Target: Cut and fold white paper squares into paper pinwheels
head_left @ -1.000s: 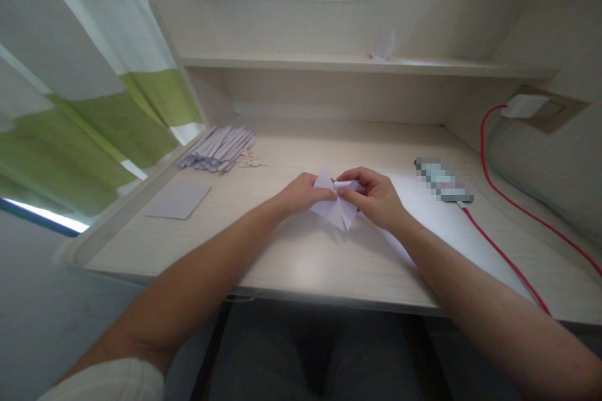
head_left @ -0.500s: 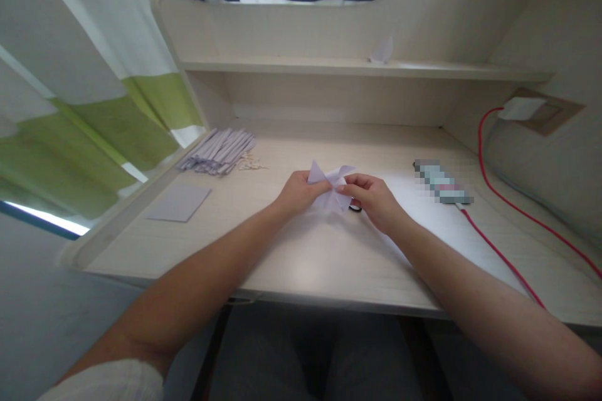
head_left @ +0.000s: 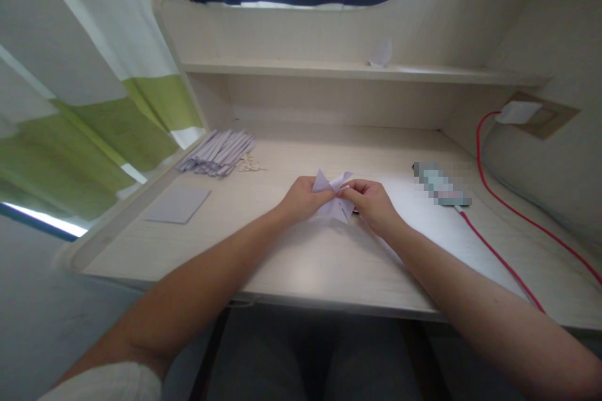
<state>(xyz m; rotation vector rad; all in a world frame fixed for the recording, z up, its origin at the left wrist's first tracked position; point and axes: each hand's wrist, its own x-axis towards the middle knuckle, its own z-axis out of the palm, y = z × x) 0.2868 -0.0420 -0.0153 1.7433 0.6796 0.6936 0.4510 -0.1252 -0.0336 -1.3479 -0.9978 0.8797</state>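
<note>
A white paper pinwheel (head_left: 339, 210) with pointed, folded-in blades is held above the middle of the desk. My left hand (head_left: 303, 199) is closed on its left side, the thumb pressed near the centre. From the right, my right hand (head_left: 371, 202) pinches the paper at the centre with thumb and fingers. Whether a pin or other small piece sits between the fingertips cannot be made out. Part of a small black object (head_left: 356, 212) shows under my right hand, mostly hidden.
On the left of the desk (head_left: 301, 263) lie rolled paper sticks (head_left: 219, 151), small thin pale pieces (head_left: 251, 164) and a stack of square paper (head_left: 179, 203). To the right is a phone (head_left: 442, 185) on a red cable (head_left: 501, 263). A shelf (head_left: 282, 69) spans the back.
The fingers of both hands have shifted slightly at the pinwheel's centre, and the paper has turned a little. The black object is now more covered by my right hand.
</note>
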